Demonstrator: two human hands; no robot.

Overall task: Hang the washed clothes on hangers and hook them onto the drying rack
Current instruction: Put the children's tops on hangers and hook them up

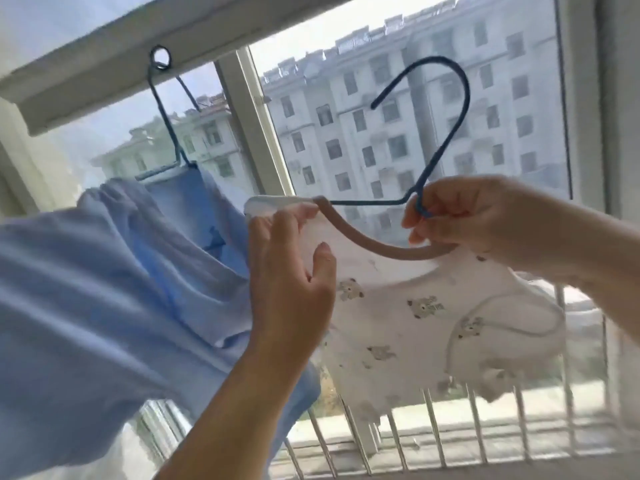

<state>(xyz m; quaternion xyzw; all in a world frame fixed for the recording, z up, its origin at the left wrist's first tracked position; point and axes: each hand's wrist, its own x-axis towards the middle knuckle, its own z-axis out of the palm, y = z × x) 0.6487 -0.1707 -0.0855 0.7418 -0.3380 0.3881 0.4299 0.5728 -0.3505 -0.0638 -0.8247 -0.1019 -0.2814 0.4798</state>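
Note:
A small white garment (415, 327) printed with little bears and edged with a brown neckband hangs on a blue wire hanger (446, 133). My right hand (485, 220) pinches the hanger at its neck, where the hook meets the shoulders. My left hand (291, 282) pinches the garment's left shoulder at the hanger's arm. The hook is free in the air, below the white rack bar (104, 81). A light blue garment (121, 289) hangs at the left on another blue hanger (166, 116), hooked through a ring (161, 58) in the bar.
Window glass and its white frame (252, 126) stand just behind, with apartment blocks outside. A white railing of vertical bars (433, 431) runs along the sill at the bottom. The blue garment fills the left side.

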